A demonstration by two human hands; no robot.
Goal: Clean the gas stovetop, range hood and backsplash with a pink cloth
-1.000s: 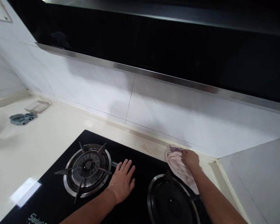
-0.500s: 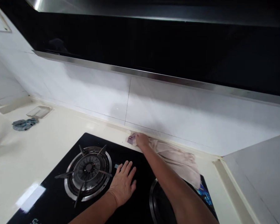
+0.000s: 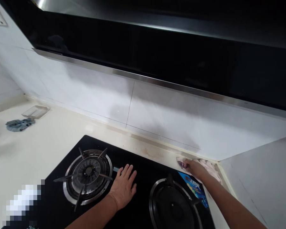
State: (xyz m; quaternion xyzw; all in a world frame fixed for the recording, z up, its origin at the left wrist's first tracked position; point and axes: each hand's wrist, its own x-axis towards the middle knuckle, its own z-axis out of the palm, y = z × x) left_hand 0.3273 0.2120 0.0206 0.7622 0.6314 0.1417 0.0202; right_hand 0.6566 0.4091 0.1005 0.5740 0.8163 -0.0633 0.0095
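My left hand (image 3: 124, 187) lies flat with fingers spread on the black glass gas stove (image 3: 138, 203), between its two burners. At the back right corner of the counter, my right hand (image 3: 193, 167) is closed on a pale pink cloth (image 3: 211, 170) and presses it to the strip behind the stove. A purple patch of the cloth shows at my fingertips. Part of the cloth is hidden behind my hand and forearm. The left burner (image 3: 88, 171) has a metal pan support; the right burner (image 3: 173, 205) is partly cut off below.
A black range hood (image 3: 143, 51) hangs low over the stove. On the left of the cream counter (image 3: 62, 127) lie a crumpled blue-grey rag (image 3: 20, 124) and a clear plastic tray (image 3: 36, 112). A brownish smear (image 3: 150, 152) marks the strip behind the stove. Tiled walls stand behind and right.
My right hand has moved the cloth rightward along the back strip into the corner, uncovering the smear and the blue sticker on the stove. My left hand stays in place.
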